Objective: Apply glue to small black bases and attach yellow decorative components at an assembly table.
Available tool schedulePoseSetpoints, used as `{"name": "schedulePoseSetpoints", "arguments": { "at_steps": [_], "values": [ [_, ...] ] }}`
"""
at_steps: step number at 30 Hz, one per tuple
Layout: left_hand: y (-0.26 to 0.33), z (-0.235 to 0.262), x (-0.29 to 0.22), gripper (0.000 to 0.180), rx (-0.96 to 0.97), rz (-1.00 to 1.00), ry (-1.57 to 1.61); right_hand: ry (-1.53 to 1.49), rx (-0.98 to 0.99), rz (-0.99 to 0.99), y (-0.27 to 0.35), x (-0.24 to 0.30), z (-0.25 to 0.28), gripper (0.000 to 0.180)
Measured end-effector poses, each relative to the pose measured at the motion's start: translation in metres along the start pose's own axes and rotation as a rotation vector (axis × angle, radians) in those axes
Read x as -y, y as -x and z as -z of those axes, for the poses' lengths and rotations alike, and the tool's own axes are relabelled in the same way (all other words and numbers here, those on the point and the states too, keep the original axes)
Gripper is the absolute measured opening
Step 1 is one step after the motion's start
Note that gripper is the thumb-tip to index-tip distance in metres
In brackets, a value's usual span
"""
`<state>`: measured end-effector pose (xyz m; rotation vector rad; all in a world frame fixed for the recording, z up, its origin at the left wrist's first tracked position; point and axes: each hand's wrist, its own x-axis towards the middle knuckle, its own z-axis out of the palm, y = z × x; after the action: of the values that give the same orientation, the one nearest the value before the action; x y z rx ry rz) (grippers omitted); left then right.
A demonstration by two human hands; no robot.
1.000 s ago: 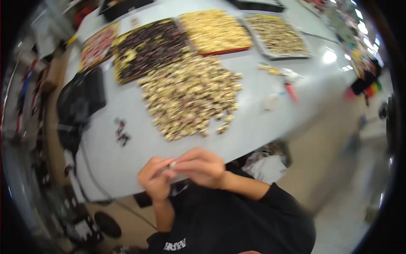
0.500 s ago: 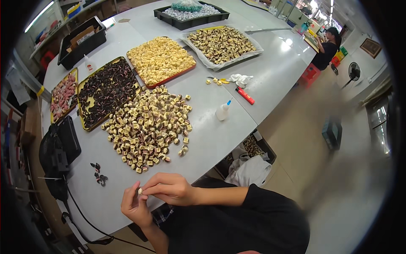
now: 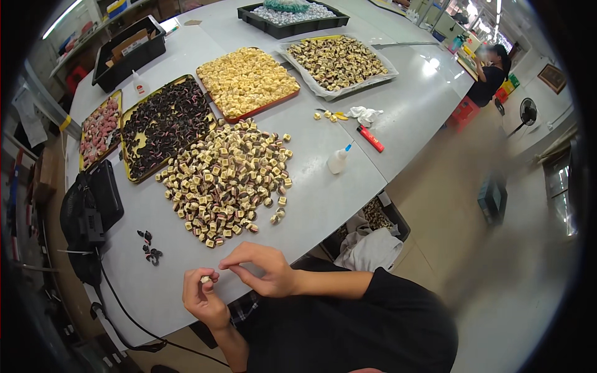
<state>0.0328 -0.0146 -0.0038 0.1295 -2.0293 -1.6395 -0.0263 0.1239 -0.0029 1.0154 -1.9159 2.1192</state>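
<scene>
My left hand (image 3: 204,299) is closed, pinching a small cream-coloured piece (image 3: 205,279) between thumb and fingers above the table's near edge. Just right of it is my right hand (image 3: 266,271), its index finger stretched toward the left fingertips and its thumb close beneath. Whatever its fingertips hold, if anything, is too small to make out. Beyond both hands spreads a big heap of small cream, dark brown and pink pieces (image 3: 227,180). A few dark curved bits (image 3: 149,248) lie on the table to the left.
Behind the heap stand trays of dark bits (image 3: 165,124), cream pieces (image 3: 249,81), pink pieces (image 3: 99,133) and assembled pieces (image 3: 336,65). A glue bottle (image 3: 339,160) and a red tube (image 3: 370,138) are at right. A black bag (image 3: 81,211) with a cable lies left.
My right hand has drawn back slightly from the left, its fingers leaving the small piece. The left fingers have curled more around that piece. The whole view has shifted a little.
</scene>
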Motion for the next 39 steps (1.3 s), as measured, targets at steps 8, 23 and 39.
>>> {"name": "schedulePoseSetpoints", "arguments": {
  "at_steps": [8,23,39],
  "values": [
    [0.000,0.004,0.002,0.044,0.092,-0.011,0.058,0.022,0.063,0.085,-0.008,0.012,-0.002,0.033],
    [-0.008,0.011,0.009,0.033,0.240,-0.027,0.136,0.093,0.170,0.081,-0.010,-0.003,-0.005,0.032],
    [-0.014,0.016,0.006,0.026,0.388,0.094,0.230,0.145,0.179,0.012,-0.010,-0.004,-0.006,0.029]
  ]
}}
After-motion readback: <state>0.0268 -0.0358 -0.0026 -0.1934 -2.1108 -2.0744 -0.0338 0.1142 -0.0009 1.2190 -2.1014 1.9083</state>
